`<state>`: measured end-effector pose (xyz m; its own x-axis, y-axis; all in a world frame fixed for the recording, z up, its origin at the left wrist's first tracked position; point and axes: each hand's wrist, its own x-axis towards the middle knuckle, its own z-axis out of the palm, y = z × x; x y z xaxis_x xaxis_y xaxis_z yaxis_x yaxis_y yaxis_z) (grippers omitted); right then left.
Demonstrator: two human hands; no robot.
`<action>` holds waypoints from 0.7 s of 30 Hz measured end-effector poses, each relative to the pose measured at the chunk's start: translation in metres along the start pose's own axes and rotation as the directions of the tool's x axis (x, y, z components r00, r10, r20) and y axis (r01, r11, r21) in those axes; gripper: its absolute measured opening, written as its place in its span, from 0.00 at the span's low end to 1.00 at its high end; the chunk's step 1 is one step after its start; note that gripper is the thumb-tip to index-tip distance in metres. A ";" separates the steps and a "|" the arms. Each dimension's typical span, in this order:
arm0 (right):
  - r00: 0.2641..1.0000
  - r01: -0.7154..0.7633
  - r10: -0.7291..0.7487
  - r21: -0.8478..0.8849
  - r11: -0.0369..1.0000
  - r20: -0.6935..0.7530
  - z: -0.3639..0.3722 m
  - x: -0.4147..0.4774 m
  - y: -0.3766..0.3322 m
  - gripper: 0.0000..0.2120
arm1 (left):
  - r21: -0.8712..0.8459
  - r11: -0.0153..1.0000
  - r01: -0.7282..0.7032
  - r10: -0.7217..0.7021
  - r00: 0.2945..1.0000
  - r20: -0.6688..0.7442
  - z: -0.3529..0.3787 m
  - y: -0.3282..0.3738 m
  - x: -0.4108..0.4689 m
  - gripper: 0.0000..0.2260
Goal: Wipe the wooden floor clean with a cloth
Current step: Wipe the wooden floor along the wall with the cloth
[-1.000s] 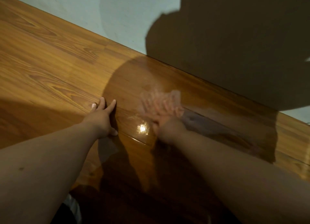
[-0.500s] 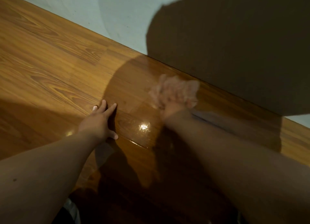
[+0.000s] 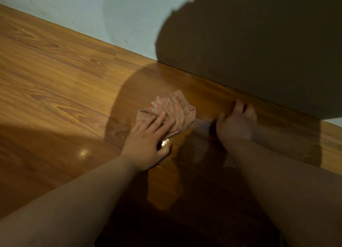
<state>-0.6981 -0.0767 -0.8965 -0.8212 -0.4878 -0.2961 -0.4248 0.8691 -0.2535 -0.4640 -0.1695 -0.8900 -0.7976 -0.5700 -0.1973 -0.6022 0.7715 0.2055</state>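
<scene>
A pink-and-white zigzag cloth (image 3: 175,109) lies crumpled on the glossy wooden floor (image 3: 55,80), near the wall. My left hand (image 3: 148,143) presses down on the cloth's near left part, fingers spread over it. My right hand (image 3: 236,123) rests flat on the floor just to the right of the cloth, palm down, fingers apart and pointing at the wall, with nothing in it. Both forearms reach in from the bottom of the view.
A pale wall (image 3: 111,15) meets the floor along a diagonal line from upper left to right. My large dark shadow covers the wall's right part and the floor around both hands. Bright light reflections (image 3: 83,152) shine on the wet-looking boards.
The cloth was under my right hand and moving fast; now my left hand is on it. The right hand has shifted right and lies bare on the floor.
</scene>
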 end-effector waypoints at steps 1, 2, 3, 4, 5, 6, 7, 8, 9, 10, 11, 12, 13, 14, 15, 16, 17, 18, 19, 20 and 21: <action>0.999 -0.042 0.042 -0.003 0.999 0.019 0.002 0.000 0.003 0.30 | 0.000 1.000 -0.017 0.017 0.999 0.037 0.004 0.013 0.013 0.29; 0.997 -0.062 0.062 -0.010 0.998 0.044 0.005 0.000 0.000 0.31 | 0.007 1.000 -0.031 0.030 0.998 0.063 0.006 0.020 0.025 0.28; 0.994 -0.073 0.074 -0.012 0.997 0.075 0.007 0.001 -0.004 0.32 | 0.030 0.998 -0.048 0.046 0.996 0.075 0.007 0.022 0.036 0.27; 0.990 -0.081 0.081 0.000 0.997 0.113 0.008 0.002 -0.011 0.32 | 0.060 0.996 -0.066 0.062 0.995 0.078 0.006 0.019 0.045 0.26; 0.983 -0.098 0.093 0.026 0.995 0.159 0.007 0.003 -0.018 0.31 | 0.090 0.993 -0.076 0.068 0.994 0.088 0.005 0.013 0.055 0.25; 0.974 -0.121 0.107 0.057 0.991 0.198 0.007 0.004 -0.024 0.31 | 0.110 0.992 -0.053 0.042 0.994 0.097 0.002 0.006 0.065 0.25; 0.968 -0.143 0.122 0.082 0.986 0.221 0.006 0.007 -0.027 0.30 | 0.124 0.992 0.007 -0.020 0.995 0.102 -0.001 -0.002 0.076 0.25; 0.964 -0.156 0.131 0.094 0.983 0.232 0.007 0.009 -0.029 0.29 | 0.123 0.987 0.104 -0.118 0.987 0.107 -0.005 -0.010 0.086 0.26; 0.964 -0.160 0.134 0.096 0.983 0.231 0.009 0.009 -0.028 0.29 | 0.103 0.969 0.225 -0.237 0.964 0.121 -0.009 -0.013 0.097 0.26; 0.967 -0.148 0.124 0.094 0.984 0.222 0.011 0.009 -0.026 0.29 | 0.059 0.933 0.354 -0.359 0.924 0.130 -0.013 -0.013 0.109 0.27; 0.972 -0.128 0.106 0.093 0.987 0.211 0.014 0.007 -0.024 0.29 | 0.006 0.890 0.456 -0.452 0.882 0.135 -0.015 -0.009 0.120 0.28; 0.976 -0.108 0.087 0.097 0.989 0.200 0.017 0.006 -0.023 0.29 | -0.044 0.865 0.501 -0.491 0.860 0.136 -0.018 0.000 0.128 0.28; 0.980 -0.091 0.071 0.103 0.991 0.188 0.020 0.005 -0.020 0.29 | -0.083 0.873 0.480 -0.467 0.873 0.139 -0.020 0.013 0.135 0.27; 0.983 -0.080 0.061 0.105 0.991 0.174 0.022 0.004 -0.019 0.29 | -0.115 0.910 0.398 -0.382 0.913 0.142 -0.020 0.027 0.139 0.27; 0.985 -0.078 0.061 0.102 0.992 0.162 0.025 0.004 -0.019 0.29 | -0.137 0.956 0.260 -0.241 0.960 0.143 -0.017 0.041 0.140 0.26; 0.986 -0.083 0.068 0.094 0.992 0.150 0.026 0.004 -0.019 0.29 | -0.144 0.985 0.090 -0.069 0.987 0.144 -0.013 0.054 0.138 0.25; 0.987 -0.089 0.076 0.085 0.992 0.140 0.028 0.004 -0.020 0.28 | -0.145 0.987 -0.074 0.096 0.984 0.148 -0.009 0.064 0.136 0.24; 0.988 -0.092 0.081 0.077 0.993 0.132 0.029 0.005 -0.022 0.28 | -0.122 0.974 -0.188 0.207 0.965 0.162 -0.006 0.066 0.135 0.24; 0.988 -0.095 0.085 0.070 0.993 0.127 0.029 0.005 -0.022 0.28 | -0.072 0.966 -0.248 0.257 0.950 0.177 -0.003 0.062 0.136 0.24; 0.989 -0.092 0.084 0.070 0.993 0.119 0.030 0.005 -0.023 0.28 | 0.008 0.964 -0.265 0.260 0.950 0.174 -0.002 0.048 0.138 0.25; 0.990 -0.090 0.081 0.072 0.993 0.115 0.030 0.005 -0.022 0.28 | 0.088 0.966 -0.244 0.228 0.961 0.155 -0.002 0.031 0.139 0.25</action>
<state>-0.6812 -0.1008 -0.9195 -0.8037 -0.4217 -0.4199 -0.3207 0.9013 -0.2912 -0.5939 -0.2252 -0.9094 -0.8987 -0.3279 -0.2913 -0.3843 0.9088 0.1625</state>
